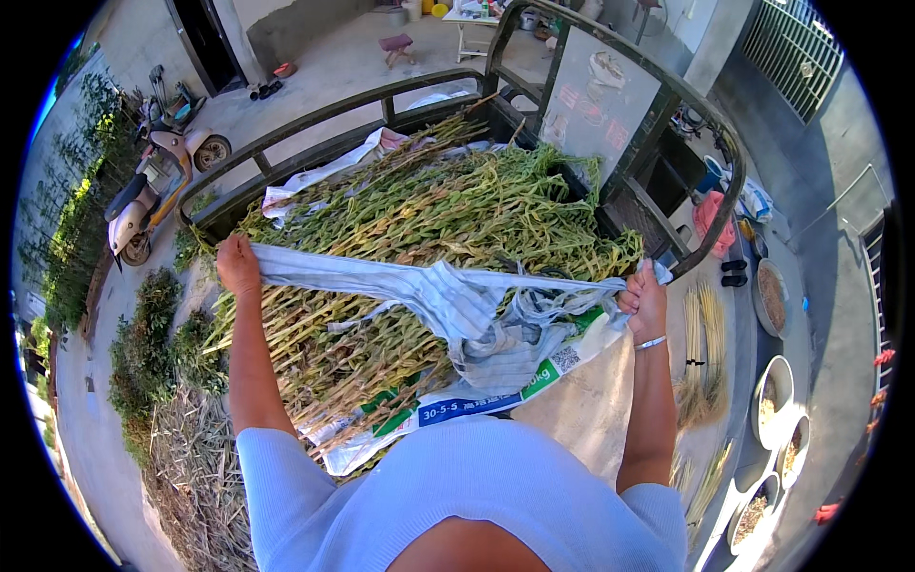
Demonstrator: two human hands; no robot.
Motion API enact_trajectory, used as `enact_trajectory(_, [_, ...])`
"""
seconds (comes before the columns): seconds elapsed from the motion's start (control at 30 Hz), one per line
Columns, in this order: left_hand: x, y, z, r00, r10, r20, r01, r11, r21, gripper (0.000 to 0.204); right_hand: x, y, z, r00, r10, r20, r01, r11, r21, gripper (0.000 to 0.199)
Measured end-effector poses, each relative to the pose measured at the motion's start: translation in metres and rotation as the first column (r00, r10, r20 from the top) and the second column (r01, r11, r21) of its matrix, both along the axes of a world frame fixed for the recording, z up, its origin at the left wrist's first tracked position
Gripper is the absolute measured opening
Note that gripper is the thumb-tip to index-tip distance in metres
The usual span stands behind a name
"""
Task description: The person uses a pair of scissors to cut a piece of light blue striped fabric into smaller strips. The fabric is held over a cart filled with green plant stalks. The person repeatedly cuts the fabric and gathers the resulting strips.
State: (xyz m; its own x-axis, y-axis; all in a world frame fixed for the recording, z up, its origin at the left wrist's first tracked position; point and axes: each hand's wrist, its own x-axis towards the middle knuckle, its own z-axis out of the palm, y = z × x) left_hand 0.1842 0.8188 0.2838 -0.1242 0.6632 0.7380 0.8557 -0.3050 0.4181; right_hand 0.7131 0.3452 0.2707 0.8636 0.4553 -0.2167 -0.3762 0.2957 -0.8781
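Both my arms reach out over a cart bed piled with cut green and yellowing plant stalks (448,214). A long pale blue striped cloth (381,276) is stretched between my hands above the pile. One end is gripped in my closed left hand (238,265) at the cart's left side. My right hand (644,301), with a bracelet at the wrist, is closed on the other end. The middle of the cloth sags in loose, crumpled folds. Under it, a printed white woven sack (477,405) lies over the near edge of the stalks.
Dark metal rails (329,116) edge the cart, with a tall frame at its far right. A scooter (176,153) stands at the left, beyond a heap of dry stalks (195,467). At the right are straw brooms (703,343) and several basins (774,396).
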Motion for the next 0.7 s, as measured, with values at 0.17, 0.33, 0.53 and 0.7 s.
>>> enact_trajectory(0.17, [-0.175, 0.032, 0.022, 0.870, 0.463, 0.171, -0.441, 0.885, -0.150, 0.024, 0.119, -0.209, -0.018, 0.709, -0.705, 0.021, 0.705, 0.709, 0.002, 0.036])
enact_trajectory(0.33, [-0.079, 0.015, -0.009, 0.878, -0.196, 0.437, 0.318, 0.921, -0.226, 0.023, 0.060, -0.047, 0.009, 0.962, -0.237, 0.137, 0.256, 0.956, -0.141, 0.039])
enact_trajectory(0.53, [0.123, -0.135, 0.051, 0.273, -0.480, 0.834, 0.948, 0.284, -0.147, 0.007, -0.037, 0.061, 0.081, 0.920, 0.340, 0.195, -0.348, 0.937, 0.009, 0.040])
enact_trajectory(0.7, [0.205, -0.234, 0.057, 0.040, -0.550, 0.834, 0.997, -0.036, -0.072, 0.013, -0.117, 0.104, 0.084, 0.741, 0.629, 0.236, -0.666, 0.733, 0.137, 0.049])
